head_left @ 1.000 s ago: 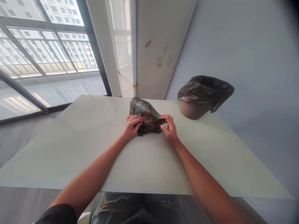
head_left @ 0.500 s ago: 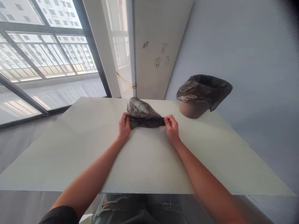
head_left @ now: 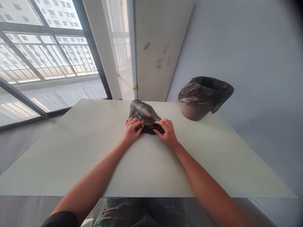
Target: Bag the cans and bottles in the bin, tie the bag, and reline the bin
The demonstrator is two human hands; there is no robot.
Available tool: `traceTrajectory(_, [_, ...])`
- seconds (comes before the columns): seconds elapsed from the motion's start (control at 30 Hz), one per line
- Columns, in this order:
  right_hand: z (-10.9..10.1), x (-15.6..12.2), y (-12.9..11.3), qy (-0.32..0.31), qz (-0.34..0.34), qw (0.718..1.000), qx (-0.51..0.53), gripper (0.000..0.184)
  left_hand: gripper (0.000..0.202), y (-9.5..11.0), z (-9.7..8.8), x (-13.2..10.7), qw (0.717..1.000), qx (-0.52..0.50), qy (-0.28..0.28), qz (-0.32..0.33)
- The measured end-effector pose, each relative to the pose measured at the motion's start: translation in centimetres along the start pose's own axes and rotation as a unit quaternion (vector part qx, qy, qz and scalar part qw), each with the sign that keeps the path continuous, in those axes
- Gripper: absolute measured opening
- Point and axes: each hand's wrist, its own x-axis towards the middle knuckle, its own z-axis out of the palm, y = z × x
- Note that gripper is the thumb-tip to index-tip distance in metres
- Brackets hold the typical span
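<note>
A thin black plastic bag (head_left: 148, 111) lies on the table, and rounded contents with a green band show through its film. What they are exactly I cannot make out. My left hand (head_left: 133, 130) is curled over the bag's near left side, gripping its gathered edge between thumb and fingers. On the near right side, my right hand (head_left: 167, 130) grips the same dark edge, its thumb below and fingers above. Folds of bag stretch between the two hands. Parts of the opening are hidden beneath my fingers.
The pale tabletop (head_left: 90, 151) extends around the bag. At its back right stands a brown bin (head_left: 194, 112) with a black liner (head_left: 201, 94) folded over its rim. Behind the table are a white fridge (head_left: 156, 37), a wall and a large window (head_left: 47, 56).
My hands have come closer together over the near side of the bag. Its edge, stretched wide before, is now bunched, and the contents show more.
</note>
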Motion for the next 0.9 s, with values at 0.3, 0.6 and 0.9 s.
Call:
traceTrajectory(0.3, [0.0, -0.3, 1.7, 0.107, 0.134, 0.985, 0.004, 0.036, 0.018, -1.0, 0.3, -0.2, 0.996, -0.034, 0.055, -0.053])
traceTrajectory(0.6, [-0.1, -0.1, -0.6, 0.178, 0.089, 0.98, -0.01, 0.034, 0.024, 0.3, -0.3, -0.1, 0.999, -0.031, -0.012, 0.035])
traceTrajectory(0.9, [-0.6, -1.0, -1.5, 0.155, 0.096, 0.983, 0.024, 0.036, 0.023, 0.0, 0.2, 0.0, 0.999, -0.045, 0.012, 0.006])
